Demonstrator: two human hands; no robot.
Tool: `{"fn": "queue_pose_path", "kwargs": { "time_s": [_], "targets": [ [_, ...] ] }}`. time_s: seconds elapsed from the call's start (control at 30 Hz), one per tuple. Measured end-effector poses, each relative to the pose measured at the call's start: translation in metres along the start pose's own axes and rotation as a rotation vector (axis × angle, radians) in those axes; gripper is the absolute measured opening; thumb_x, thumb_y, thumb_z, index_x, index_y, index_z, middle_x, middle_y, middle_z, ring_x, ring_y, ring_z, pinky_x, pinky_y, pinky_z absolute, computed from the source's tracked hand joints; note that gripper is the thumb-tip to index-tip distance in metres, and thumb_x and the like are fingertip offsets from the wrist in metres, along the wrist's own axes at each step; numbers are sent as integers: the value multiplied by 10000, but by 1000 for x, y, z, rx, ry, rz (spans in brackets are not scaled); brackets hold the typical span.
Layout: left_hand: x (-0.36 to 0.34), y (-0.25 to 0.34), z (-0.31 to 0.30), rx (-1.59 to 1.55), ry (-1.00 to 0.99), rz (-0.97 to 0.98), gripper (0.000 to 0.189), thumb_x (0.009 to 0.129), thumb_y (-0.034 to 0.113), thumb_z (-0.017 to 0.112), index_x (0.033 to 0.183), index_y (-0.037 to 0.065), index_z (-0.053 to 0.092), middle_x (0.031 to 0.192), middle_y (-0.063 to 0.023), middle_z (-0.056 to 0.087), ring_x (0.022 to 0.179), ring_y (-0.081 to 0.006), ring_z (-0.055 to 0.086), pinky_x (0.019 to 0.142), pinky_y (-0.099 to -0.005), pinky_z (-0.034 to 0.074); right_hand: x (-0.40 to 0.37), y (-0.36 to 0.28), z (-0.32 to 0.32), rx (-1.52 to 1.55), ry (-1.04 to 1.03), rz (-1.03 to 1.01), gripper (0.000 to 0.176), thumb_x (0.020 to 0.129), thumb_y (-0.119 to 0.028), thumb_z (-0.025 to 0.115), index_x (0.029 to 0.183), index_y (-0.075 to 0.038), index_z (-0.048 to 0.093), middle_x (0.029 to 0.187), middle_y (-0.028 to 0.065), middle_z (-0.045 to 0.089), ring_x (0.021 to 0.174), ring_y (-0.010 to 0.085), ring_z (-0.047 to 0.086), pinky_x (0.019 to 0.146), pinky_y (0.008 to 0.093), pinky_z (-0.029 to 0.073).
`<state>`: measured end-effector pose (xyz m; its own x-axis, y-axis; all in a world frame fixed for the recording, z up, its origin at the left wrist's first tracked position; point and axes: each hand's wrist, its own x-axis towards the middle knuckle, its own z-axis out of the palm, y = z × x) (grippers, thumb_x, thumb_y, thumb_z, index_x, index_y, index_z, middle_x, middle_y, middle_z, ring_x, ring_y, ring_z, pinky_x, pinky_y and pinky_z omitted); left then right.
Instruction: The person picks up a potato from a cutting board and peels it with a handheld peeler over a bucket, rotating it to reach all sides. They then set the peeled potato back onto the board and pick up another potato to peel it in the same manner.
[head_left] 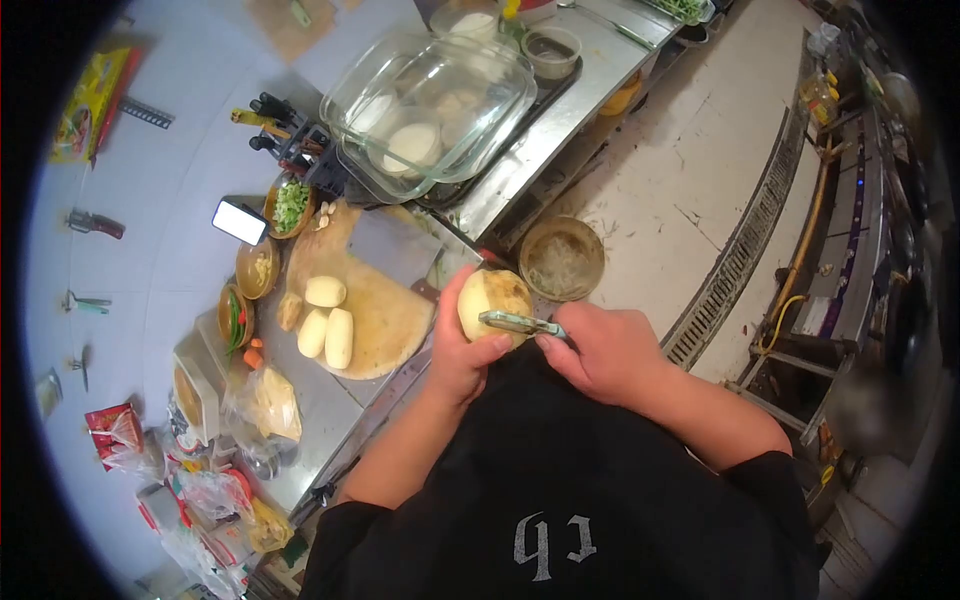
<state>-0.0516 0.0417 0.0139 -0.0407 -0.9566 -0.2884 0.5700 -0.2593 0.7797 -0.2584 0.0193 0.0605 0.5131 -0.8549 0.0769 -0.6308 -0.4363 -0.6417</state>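
Note:
My left hand [458, 335] is wrapped round a partly peeled potato [478, 292], pale yellow on the left with brown skin on the right. A peeler [540, 326] with a light greenish handle is gripped in my right hand [610, 348]; its head lies against the potato. Left of my hands, a round wooden cutting board [395, 325] bears three peeled potatoes [339, 338] and a smaller brownish piece [289, 311] at its edge. Below the potato, on the floor, stands a round bin [590, 245] with peelings in it.
Large clear glass dishes [430, 100] stand on the steel counter at the top. A knife rack [290, 135], bowls of chopped greens [290, 207], garlic [258, 268] and chillies [236, 318], and a lit phone [240, 220] line the wall side. A floor drain grate [740, 230] runs at right.

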Motion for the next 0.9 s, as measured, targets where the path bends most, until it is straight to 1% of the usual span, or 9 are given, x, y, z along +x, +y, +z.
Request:
{"fn": "queue_pose_path", "kwargs": {
  "time_s": [0.17,0.23,0.27,0.33,0.43,0.57,0.63,0.77,0.9],
  "targets": [
    [0,0,-1,89,13,44,1042,631,57,826,1517,33,277,1345,-162,535,1232,-289,564,1059,-408,466,0,8,1,-39,-49,24,315,930,-371,632,856,-77,547,744,112,628,631,357,635,558,463,512],
    [-1,0,-7,28,-18,21,1053,623,81,844,1513,26,286,1355,-158,530,1232,-290,566,1064,-406,461,5,22,6,137,-197,259,348,965,-380,587,877,-45,552,753,153,626,703,396,638,638,474,509],
    [-2,2,-8,30,-21,19,1053,623,81,844,1513,26,286,1355,-158,530,1232,-290,566,1064,-406,461,4,36,12,138,-193,261,348,965,-380,587,877,-45,552,753,153,626,703,396,638,638,474,509],
    [-5,4,-10,13,-80,8,1076,610,108,866,1514,15,289,1366,-153,525,1253,-289,553,1072,-404,453,3,56,17,462,-225,404,364,1003,-379,527,917,-25,548,793,207,628,787,430,627,711,477,489],
    [-4,3,-13,34,-54,-35,1107,594,133,887,1518,11,289,1381,-150,515,1270,-280,540,1076,-402,448,-3,42,8,670,-284,438,356,1022,-362,492,928,-22,542,815,239,624,830,437,616,724,473,475],
    [-2,3,-13,61,-103,-52,1166,579,183,919,1529,8,265,1415,-153,490,1308,-271,513,1087,-399,438,-4,14,-3,531,-248,222,351,1028,-346,467,920,-21,541,837,243,631,824,451,606,719,480,476],
    [-1,6,-13,-24,-262,3,1217,574,238,943,1538,-1,239,1455,-156,459,1342,-272,487,1107,-396,419,-4,13,2,329,-219,167,359,1034,-340,450,907,-18,542,841,247,628,829,456,603,718,486,473],
    [-1,11,-18,-18,-273,-12,1248,573,278,953,1540,-12,220,1479,-157,440,1369,-274,462,1129,-397,394,6,46,18,255,-271,347,378,1038,-355,444,903,-16,543,839,249,627,817,444,612,716,481,476],
    [0,10,-21,-84,-308,-25,1307,540,301,973,1537,-20,191,1525,-209,380,1385,-337,449,1137,-460,406,3,53,32,526,-217,436,415,1036,-388,453,893,-9,545,825,246,625,801,439,615,723,492,473]
  ]
}}
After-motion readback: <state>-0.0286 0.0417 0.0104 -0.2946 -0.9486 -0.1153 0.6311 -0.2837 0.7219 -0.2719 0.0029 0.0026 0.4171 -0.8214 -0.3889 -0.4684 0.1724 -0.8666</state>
